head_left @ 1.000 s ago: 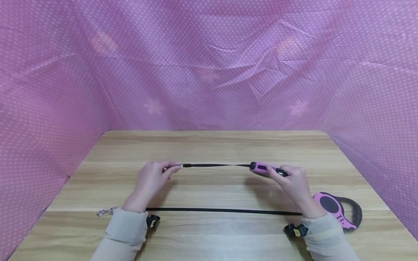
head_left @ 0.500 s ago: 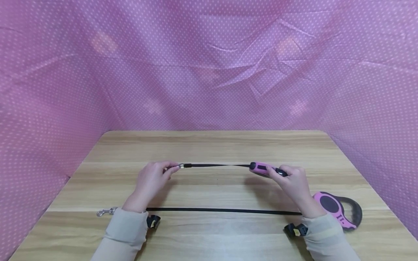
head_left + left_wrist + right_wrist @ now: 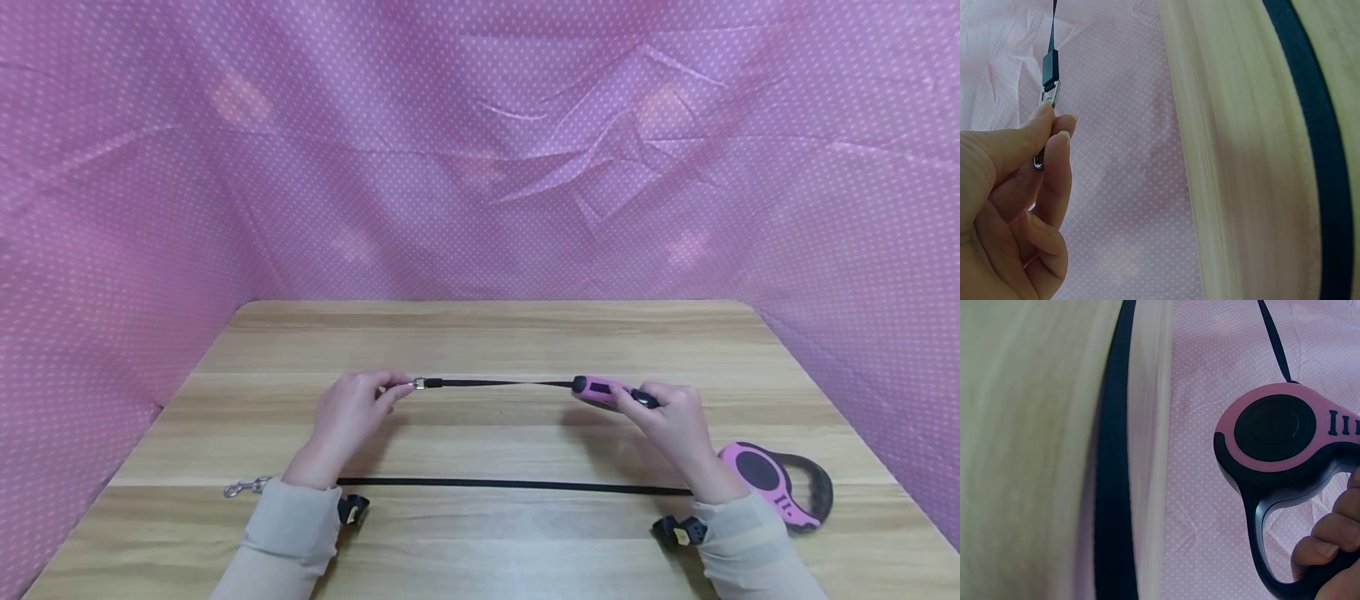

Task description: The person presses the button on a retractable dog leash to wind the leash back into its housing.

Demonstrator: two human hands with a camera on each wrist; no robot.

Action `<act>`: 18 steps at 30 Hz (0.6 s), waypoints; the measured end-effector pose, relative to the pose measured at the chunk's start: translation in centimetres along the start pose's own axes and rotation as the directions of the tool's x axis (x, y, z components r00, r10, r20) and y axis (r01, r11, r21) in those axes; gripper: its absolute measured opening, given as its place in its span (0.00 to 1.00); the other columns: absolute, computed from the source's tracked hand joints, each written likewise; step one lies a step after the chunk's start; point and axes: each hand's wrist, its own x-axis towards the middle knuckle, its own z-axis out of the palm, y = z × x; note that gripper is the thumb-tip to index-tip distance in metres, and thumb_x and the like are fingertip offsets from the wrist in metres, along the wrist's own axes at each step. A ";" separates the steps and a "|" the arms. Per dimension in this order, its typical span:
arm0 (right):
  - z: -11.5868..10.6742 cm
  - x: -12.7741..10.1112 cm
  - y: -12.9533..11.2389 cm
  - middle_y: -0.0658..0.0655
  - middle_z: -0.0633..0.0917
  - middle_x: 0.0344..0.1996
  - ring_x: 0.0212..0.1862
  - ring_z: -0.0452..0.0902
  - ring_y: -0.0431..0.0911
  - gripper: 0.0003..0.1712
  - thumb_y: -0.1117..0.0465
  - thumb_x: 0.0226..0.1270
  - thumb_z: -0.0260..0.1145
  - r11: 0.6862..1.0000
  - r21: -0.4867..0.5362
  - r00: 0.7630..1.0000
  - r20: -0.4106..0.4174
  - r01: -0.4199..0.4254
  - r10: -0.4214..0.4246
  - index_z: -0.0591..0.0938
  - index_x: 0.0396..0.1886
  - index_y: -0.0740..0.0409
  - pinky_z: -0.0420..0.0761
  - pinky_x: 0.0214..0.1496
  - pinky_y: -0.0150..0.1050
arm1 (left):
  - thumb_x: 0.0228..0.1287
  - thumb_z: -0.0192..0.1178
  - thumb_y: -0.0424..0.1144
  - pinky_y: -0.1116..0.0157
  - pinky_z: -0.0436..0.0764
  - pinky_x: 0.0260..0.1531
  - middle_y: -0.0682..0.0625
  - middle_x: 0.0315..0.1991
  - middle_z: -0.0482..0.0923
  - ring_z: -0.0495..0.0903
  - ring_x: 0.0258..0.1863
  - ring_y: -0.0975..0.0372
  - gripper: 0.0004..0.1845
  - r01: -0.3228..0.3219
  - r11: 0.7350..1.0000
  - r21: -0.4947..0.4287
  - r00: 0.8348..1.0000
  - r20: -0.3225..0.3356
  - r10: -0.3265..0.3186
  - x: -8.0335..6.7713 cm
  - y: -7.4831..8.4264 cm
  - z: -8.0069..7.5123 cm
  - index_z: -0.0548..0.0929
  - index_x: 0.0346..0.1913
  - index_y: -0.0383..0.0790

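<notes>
Left hand [image 3: 347, 417] is pinching the metal clip [image 3: 418, 384] of a black strap [image 3: 502, 383], right hand [image 3: 671, 421] wrapped around the handle of a pink leash reel [image 3: 600, 389]. Strap's stretched between them just above the table [image 3: 480, 333], mid-table. A second reel [image 3: 776, 483] lies near right, its strap [image 3: 510, 483] laid out left across the near side to a clip [image 3: 243, 487].

No legible text, brand, label or number appears in any view. The only marking is a row of short dark raised bars on the pink leash housing [image 3: 1285, 434]; these do not read as letters or numerals.
</notes>
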 end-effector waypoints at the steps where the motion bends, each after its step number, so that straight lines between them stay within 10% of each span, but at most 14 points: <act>1: 0.0 0.0 0.1 0.44 0.69 0.08 0.14 0.59 0.33 0.24 0.63 0.57 0.73 1.000 -0.001 1.000 0.001 0.001 -0.001 0.70 0.08 0.52 0.59 0.15 0.29 | 0.67 0.63 0.46 0.67 0.68 0.23 0.53 0.22 0.83 0.72 0.18 0.67 0.09 -0.001 1.000 -0.001 1.000 0.000 0.001 0.0 0.0 0.0 0.89 0.45 0.48; 18: 0.1 -0.1 0.2 0.42 0.67 0.09 0.14 0.57 0.32 0.26 0.64 0.56 0.74 1.000 0.005 1.000 -0.008 0.027 -0.027 0.68 0.08 0.51 0.58 0.14 0.29 | 0.68 0.63 0.46 0.68 0.67 0.21 0.53 0.22 0.83 0.70 0.17 0.67 0.10 0.000 1.000 0.005 1.000 0.006 0.000 -0.1 0.0 0.2 0.89 0.45 0.49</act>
